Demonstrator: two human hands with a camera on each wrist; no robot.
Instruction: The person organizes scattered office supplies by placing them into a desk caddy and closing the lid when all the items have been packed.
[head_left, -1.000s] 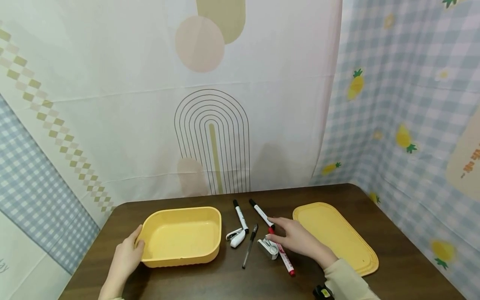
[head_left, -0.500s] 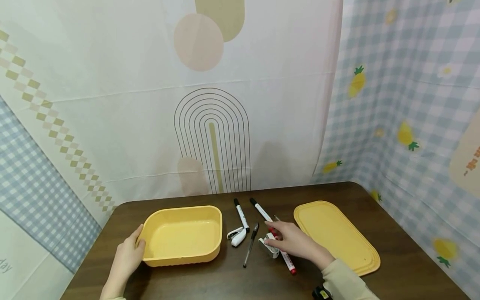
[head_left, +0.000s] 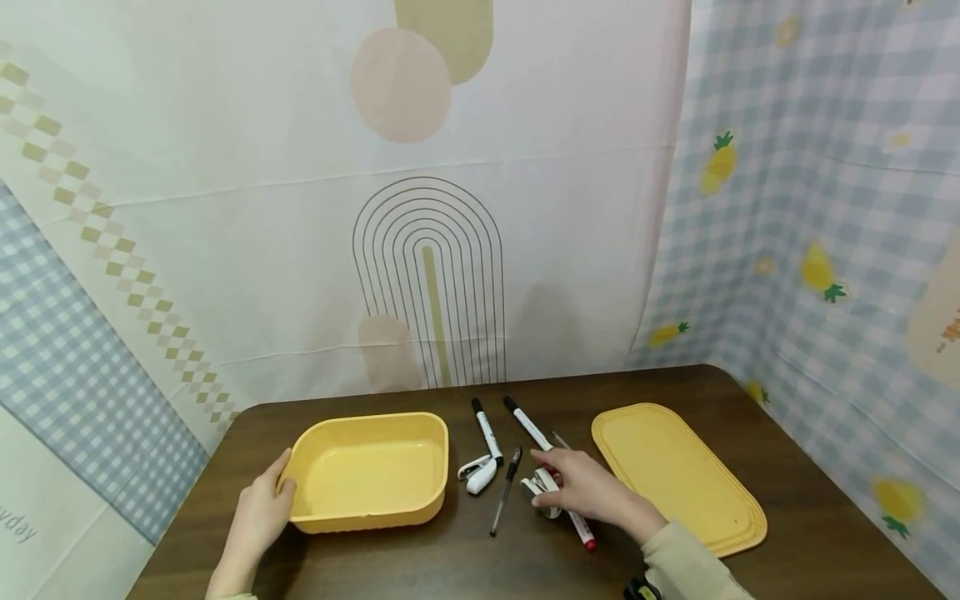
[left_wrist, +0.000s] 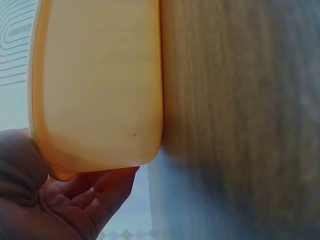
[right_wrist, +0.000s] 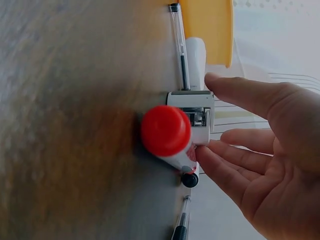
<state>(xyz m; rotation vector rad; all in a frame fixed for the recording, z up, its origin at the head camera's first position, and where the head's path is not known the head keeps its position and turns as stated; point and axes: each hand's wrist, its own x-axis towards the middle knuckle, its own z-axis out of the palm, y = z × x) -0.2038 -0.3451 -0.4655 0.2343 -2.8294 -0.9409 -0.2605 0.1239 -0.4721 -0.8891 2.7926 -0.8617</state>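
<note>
My left hand (head_left: 261, 507) grips the left end of a yellow plastic bin (head_left: 367, 521), thumb at the rim and fingers along the outer wall, as the left wrist view shows. My right hand (head_left: 588, 492) has thumb and fingers around a small white-and-grey stapler (head_left: 542, 483); in the right wrist view the thumb touches one edge of the stapler (right_wrist: 192, 107). Against it lies a red-capped white marker (head_left: 580, 529), partly hidden by the hand. Left of the stapler are a clear pen with a black cap (head_left: 506, 490) and a second white stapler (head_left: 480, 475).
Two black-capped white markers (head_left: 487, 433) (head_left: 528, 425) lie toward the table's back. Another pen (head_left: 560, 439) pokes out behind my right hand. A yellow lid (head_left: 678, 475) lies flat at the right of the brown table (head_left: 420, 567). Patterned cloth hangs behind.
My right hand has lowered and closed around the stapler, which has turned slightly. The pen behind the hand has come into view. The left hand stays at the bin.
</note>
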